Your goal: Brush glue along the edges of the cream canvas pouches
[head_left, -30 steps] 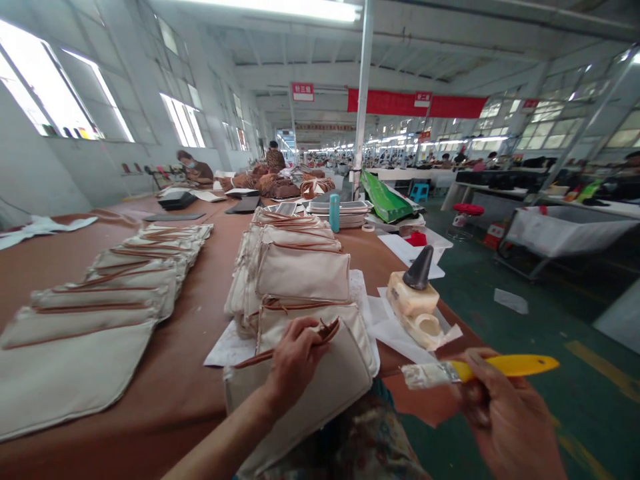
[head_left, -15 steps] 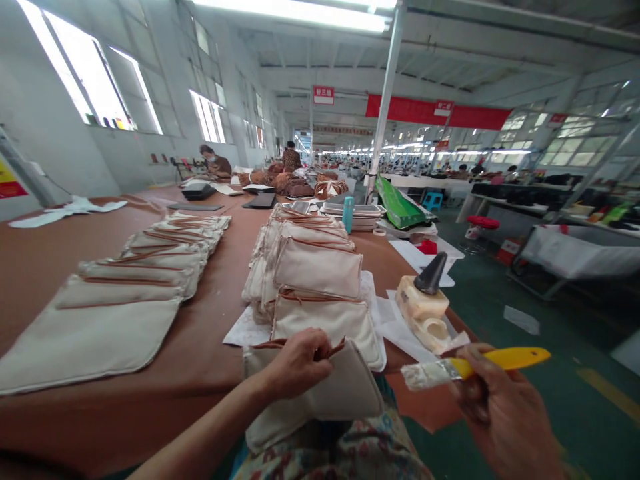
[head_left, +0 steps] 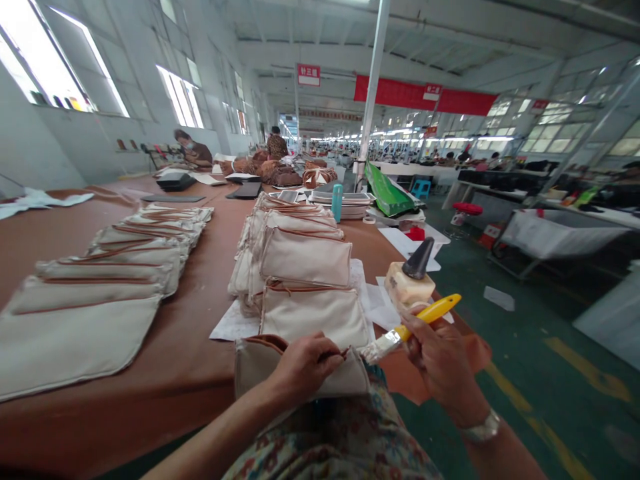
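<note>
My left hand [head_left: 311, 363] is closed on the upper edge of a cream fabric pouch [head_left: 350, 381] with a brown lining, held at the table's front edge above my lap. In my right hand [head_left: 443, 357] is a paintbrush [head_left: 425, 315] with a yellow handle. Its pale, coated bristles point left and reach the pouch's upper right corner; whether they touch it I cannot tell. Just beyond the pouch lies a stack of similar cream pouches [head_left: 310, 313]. A cream plastic container [head_left: 407, 285] with a black cone on top stands beyond my right hand, which partly hides its lower part.
An overlapping row of cream pouches [head_left: 90, 327] covers the left of the brown-covered table [head_left: 195, 333]. Farther back stand a teal bottle [head_left: 337, 203] and a green bag [head_left: 393, 190]. Another person [head_left: 193, 150] sits at the far left. A floor aisle runs along the right.
My right hand has brought the paintbrush left, from beyond the table's right side to the pouch's corner. My left hand keeps its hold on the pouch. The view has shifted slightly right.
</note>
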Motion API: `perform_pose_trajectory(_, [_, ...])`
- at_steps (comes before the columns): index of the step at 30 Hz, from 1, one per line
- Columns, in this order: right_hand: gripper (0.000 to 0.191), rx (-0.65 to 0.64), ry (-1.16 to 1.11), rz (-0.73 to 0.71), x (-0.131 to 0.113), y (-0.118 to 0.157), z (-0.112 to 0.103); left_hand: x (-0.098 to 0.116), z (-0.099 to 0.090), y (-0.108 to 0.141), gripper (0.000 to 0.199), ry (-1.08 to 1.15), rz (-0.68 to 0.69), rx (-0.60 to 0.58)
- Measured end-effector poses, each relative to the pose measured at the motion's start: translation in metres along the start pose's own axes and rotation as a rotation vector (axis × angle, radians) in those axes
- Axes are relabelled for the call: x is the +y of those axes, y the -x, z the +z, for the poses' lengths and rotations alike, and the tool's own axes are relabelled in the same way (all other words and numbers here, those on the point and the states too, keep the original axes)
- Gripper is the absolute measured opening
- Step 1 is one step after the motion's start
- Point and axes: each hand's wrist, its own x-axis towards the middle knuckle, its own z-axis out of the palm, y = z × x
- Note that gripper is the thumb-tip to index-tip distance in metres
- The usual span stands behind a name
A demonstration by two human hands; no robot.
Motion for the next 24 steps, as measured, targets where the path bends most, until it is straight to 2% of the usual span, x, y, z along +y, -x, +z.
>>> perform_pose_trajectory(7, [0.044, 0.005, 0.092, 0.007, 0.012, -0.006, -0.011, 0.016, 0.009, -0.002, 0.019, -0.435, -0.010, 0.032])
perform_pose_trajectory(10, [0.043, -0.004, 0.125, -0.011, 0.013, -0.009, -0.012, 0.020, 0.017, -0.002, 0.019, -0.529, -0.011, 0.063])
perform_pose_trajectory(14, [0.041, -0.044, 0.197, -0.038, 0.017, -0.010, -0.009, 0.017, 0.023, -0.004, 0.021, -0.467, -0.048, 0.078])
perform_pose_trajectory(19, [0.040, -0.111, 0.350, -0.121, 0.029, -0.018, 0.000, 0.015, 0.023, -0.003, 0.022, -0.343, 0.010, 0.041])
perform_pose_trajectory(24, [0.039, -0.046, 0.495, -0.273, 0.024, -0.028, -0.002, 0.012, 0.024, 0.001, 0.020, -0.309, 0.031, 0.055])
